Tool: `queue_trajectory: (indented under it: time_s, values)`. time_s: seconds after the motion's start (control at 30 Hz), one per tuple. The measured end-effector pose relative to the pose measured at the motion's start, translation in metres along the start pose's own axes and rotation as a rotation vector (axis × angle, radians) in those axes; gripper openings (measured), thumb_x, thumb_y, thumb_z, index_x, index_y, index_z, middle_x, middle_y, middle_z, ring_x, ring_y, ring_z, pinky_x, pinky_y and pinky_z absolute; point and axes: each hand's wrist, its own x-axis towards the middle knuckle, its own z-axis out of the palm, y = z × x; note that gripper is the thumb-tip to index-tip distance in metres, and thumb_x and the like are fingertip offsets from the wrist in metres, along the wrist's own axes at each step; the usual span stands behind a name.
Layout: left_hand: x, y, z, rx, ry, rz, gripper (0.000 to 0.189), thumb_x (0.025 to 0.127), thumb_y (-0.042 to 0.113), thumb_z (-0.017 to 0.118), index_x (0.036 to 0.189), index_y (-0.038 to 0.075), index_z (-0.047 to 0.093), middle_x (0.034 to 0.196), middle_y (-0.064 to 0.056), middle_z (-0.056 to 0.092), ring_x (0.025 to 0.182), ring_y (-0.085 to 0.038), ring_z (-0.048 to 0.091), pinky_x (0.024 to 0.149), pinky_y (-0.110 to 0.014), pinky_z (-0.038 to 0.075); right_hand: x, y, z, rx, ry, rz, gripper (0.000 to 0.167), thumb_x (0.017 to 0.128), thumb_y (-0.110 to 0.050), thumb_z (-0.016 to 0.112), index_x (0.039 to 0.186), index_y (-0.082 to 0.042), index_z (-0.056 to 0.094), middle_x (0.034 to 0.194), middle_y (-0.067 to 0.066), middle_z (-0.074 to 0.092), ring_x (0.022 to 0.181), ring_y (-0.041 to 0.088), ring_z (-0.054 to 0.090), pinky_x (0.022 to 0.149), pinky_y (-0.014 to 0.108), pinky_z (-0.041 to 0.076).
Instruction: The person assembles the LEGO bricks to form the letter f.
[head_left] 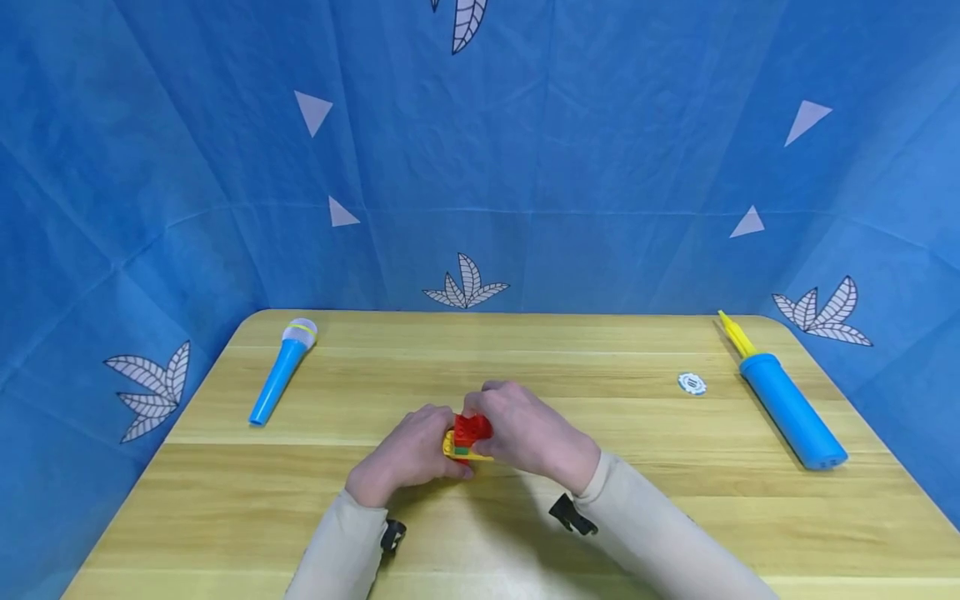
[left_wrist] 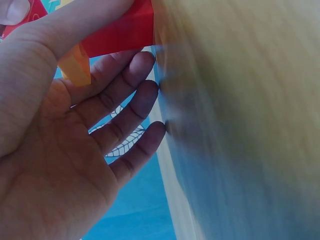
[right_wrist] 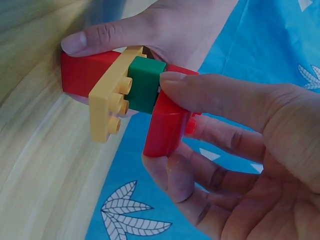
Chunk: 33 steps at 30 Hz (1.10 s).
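Near the table's front middle, both hands hold a stack of plastic toy building blocks. In the right wrist view, a red block (right_wrist: 82, 75) forms its base, followed by a yellow studded plate (right_wrist: 100, 110), a green block (right_wrist: 145, 82) and an upper red block (right_wrist: 165, 125). My left hand (head_left: 411, 450) grips the base block, thumb across its side, with the other fingertips right at the tabletop in the left wrist view. The upper red block is pinched between the thumb and fingers of my right hand (head_left: 528, 429), close against the green one.
A blue toy microphone (head_left: 279, 375) lies at the back left of the wooden table (head_left: 375, 358). Toward the right are a white-and-blue poker chip (head_left: 692, 383) and a blue hand pump (head_left: 791, 408) with a yellow nozzle. Blue patterned cloth (head_left: 600, 150) surrounds the table's back and sides.
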Motion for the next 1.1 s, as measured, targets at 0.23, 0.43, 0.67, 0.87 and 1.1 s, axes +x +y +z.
queue_trajectory:
  time_s: [0.23, 0.43, 0.67, 0.87, 1.1]
  values:
    - [-0.0003, 0.0007, 0.0002, -0.007, 0.001, -0.007, 0.045, 0.071, 0.028, 0.091, 0.103, 0.010, 0.066, 0.086, 0.010, 0.059, 0.085, -0.017, 0.050, 0.079, -0.040, 0.040, -0.0004, -0.0019, 0.0008, -0.004, 0.003, 0.026, 0.024, 0.076, -0.003, 0.085, 0.092, -0.006, 0.068, 0.084, 0.001, 0.060, 0.074, 0.014, 0.055, 0.065, 0.021, 0.049]
    - [-0.0006, 0.0007, 0.0008, -0.008, -0.006, -0.013, 0.045, 0.071, 0.027, 0.091, 0.105, 0.010, 0.066, 0.088, 0.010, 0.060, 0.086, -0.017, 0.050, 0.079, -0.039, 0.041, -0.0003, -0.0026, 0.0020, -0.004, -0.002, 0.038, 0.024, 0.076, -0.004, 0.085, 0.093, -0.006, 0.068, 0.084, 0.001, 0.060, 0.074, 0.013, 0.054, 0.064, 0.020, 0.049]
    - [0.0001, 0.0006, -0.0006, -0.012, -0.002, -0.008, 0.045, 0.071, 0.026, 0.091, 0.105, 0.010, 0.066, 0.089, 0.009, 0.061, 0.087, -0.017, 0.050, 0.081, -0.041, 0.041, -0.0002, -0.0037, 0.0016, -0.035, 0.005, 0.042, 0.025, 0.076, -0.004, 0.085, 0.095, -0.006, 0.068, 0.085, 0.001, 0.059, 0.075, 0.014, 0.053, 0.064, 0.020, 0.049]
    - [0.0010, 0.0005, -0.0002, -0.004, -0.009, -0.019, 0.044, 0.071, 0.027, 0.091, 0.104, 0.011, 0.067, 0.087, 0.010, 0.060, 0.087, -0.017, 0.050, 0.081, -0.040, 0.041, -0.0020, -0.0035, 0.0028, -0.051, 0.016, 0.040, 0.026, 0.076, -0.006, 0.085, 0.095, -0.005, 0.069, 0.086, 0.002, 0.059, 0.076, 0.015, 0.055, 0.065, 0.020, 0.049]
    - [0.0012, 0.0002, 0.0008, -0.006, -0.008, -0.005, 0.043, 0.071, 0.026, 0.091, 0.105, 0.012, 0.067, 0.087, 0.011, 0.060, 0.086, -0.016, 0.051, 0.080, -0.039, 0.042, -0.0052, -0.0022, 0.0036, -0.068, 0.033, 0.008, 0.026, 0.076, -0.006, 0.085, 0.097, -0.005, 0.069, 0.086, 0.002, 0.059, 0.073, 0.014, 0.055, 0.064, 0.020, 0.049]
